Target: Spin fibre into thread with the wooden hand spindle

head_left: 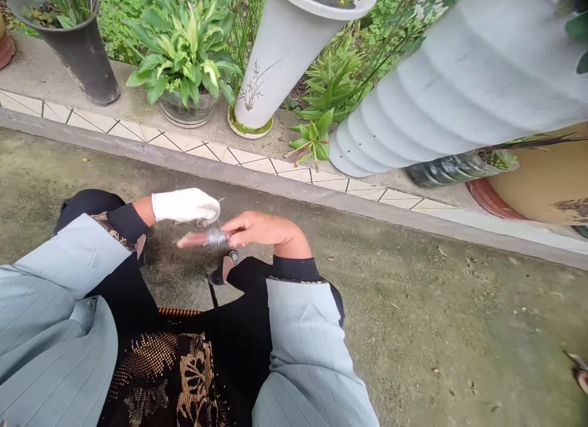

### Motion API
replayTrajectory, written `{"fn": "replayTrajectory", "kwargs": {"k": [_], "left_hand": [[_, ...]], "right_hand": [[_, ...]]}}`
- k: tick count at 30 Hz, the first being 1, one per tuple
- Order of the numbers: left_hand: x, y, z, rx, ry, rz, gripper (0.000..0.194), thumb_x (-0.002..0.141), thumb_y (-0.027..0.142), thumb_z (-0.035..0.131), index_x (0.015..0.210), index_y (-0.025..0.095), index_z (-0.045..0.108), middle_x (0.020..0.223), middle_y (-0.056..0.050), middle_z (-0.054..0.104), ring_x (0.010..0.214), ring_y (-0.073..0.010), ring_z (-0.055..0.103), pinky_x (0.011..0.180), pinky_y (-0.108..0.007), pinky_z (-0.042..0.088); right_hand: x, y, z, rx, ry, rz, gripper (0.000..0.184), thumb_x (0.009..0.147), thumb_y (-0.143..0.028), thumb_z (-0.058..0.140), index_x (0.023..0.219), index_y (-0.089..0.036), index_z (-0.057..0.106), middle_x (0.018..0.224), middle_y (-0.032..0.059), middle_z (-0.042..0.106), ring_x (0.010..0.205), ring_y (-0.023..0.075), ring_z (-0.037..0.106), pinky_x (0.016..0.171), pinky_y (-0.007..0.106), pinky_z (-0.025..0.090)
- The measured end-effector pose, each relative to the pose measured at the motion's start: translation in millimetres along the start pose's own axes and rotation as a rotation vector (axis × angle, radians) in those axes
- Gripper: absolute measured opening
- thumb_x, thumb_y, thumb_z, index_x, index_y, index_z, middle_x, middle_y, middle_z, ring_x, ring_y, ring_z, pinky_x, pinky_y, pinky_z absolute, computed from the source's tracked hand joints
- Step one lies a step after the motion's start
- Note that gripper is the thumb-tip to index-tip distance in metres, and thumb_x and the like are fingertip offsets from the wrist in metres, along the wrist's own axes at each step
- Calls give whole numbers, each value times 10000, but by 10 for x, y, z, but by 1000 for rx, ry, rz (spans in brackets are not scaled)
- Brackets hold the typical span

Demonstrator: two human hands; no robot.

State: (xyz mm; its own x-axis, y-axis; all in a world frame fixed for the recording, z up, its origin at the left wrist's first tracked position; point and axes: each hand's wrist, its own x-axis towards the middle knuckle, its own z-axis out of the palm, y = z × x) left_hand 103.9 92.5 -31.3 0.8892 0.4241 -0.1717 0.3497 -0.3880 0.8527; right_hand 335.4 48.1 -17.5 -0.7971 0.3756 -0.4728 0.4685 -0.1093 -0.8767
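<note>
At far left, a dark pot (87, 68) stands on the ledge (27, 56), with a leafy plant (186, 53) next along. In front of the ledge, the left hand (186, 205), in a white glove, is above a stick (190, 239), its fingers curled inward; whether they pinch the thin strand showing beside them cannot be told. The stick, blurred at its left end, lies roughly level between the knees above the floor (413, 329), with grey wire (215, 236) wound in a band near its right end. The right hand (264, 228), bare, pinches that end between thumb and fingers, against or just beside the band. In this inspector's judgement, sound handling calls for a firm right grip, light even tension on any loose strand, turns laid side by side, and bare fingertips clear of wire ends. Further right, a white vase (285, 53) and a ribbed pot (413, 102) lean in view.
</note>
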Motion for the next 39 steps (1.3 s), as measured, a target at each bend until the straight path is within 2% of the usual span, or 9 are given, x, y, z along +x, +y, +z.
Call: {"fn": "replayTrajectory", "kwargs": {"k": [5,8,12,16,20,24,29,35,39], "left_hand": [[-2,-16,-69,-417,171,-55,270,895,365,519,853,114,610,618,8,515,512,-69,418,504,-176,351],[5,32,-35,-444,49,-105,245,884,330,532,808,110,610,598,13,486,488,-60,391,460,-166,312],[-16,147,-19,-413,-81,-87,231,873,312,529,789,117,622,565,20,474,463,-62,397,438,-167,302],[-26,149,-66,-268,-39,-79,256,861,333,526,757,124,631,646,-6,559,510,-67,439,495,-177,347],[-19,53,-91,-160,4,-92,242,832,323,543,738,124,644,652,2,575,537,-70,438,534,-186,351],[-14,-14,-107,-195,9,-67,242,825,325,560,718,119,630,662,-8,588,564,-73,460,537,-175,360],[16,-28,-80,-309,21,-75,253,834,349,590,749,114,622,665,-20,593,546,-75,479,515,-177,385],[74,-61,26,-451,43,-62,328,881,430,552,837,116,636,608,-34,583,475,-90,496,441,-185,400],[13,15,-15,-373,-54,-83,284,869,391,566,824,129,665,635,-35,608,489,-83,504,433,-169,371]], "right_hand": [[-131,-48,-139,391,775,-349,354,726,-482,722,813,-152,626,673,-14,529,554,69,415,520,209,339],[-28,0,-172,459,918,-350,385,703,-509,726,823,-160,617,670,-12,524,544,71,416,509,212,337],[114,97,-174,283,973,-45,285,756,-429,655,819,-152,624,654,-11,526,536,80,417,515,224,327],[104,72,-138,-191,862,300,185,794,-328,583,794,-162,664,587,-26,488,550,100,412,556,253,298],[83,-43,-87,-399,481,416,154,788,-251,574,804,-165,701,613,-18,538,581,103,431,574,256,291],[99,-95,-66,-278,111,300,173,774,-240,573,846,-165,711,639,-23,570,565,88,454,560,232,316],[-31,-118,-74,-71,47,3,229,771,-331,624,890,-150,698,660,-29,566,593,80,468,577,214,367],[-194,-58,-173,214,887,-268,381,771,-542,641,866,-173,639,705,-6,547,585,86,442,561,226,382],[-127,80,-289,165,1244,-97,355,864,-505,520,946,-178,632,726,13,548,577,101,443,557,239,371]]}}
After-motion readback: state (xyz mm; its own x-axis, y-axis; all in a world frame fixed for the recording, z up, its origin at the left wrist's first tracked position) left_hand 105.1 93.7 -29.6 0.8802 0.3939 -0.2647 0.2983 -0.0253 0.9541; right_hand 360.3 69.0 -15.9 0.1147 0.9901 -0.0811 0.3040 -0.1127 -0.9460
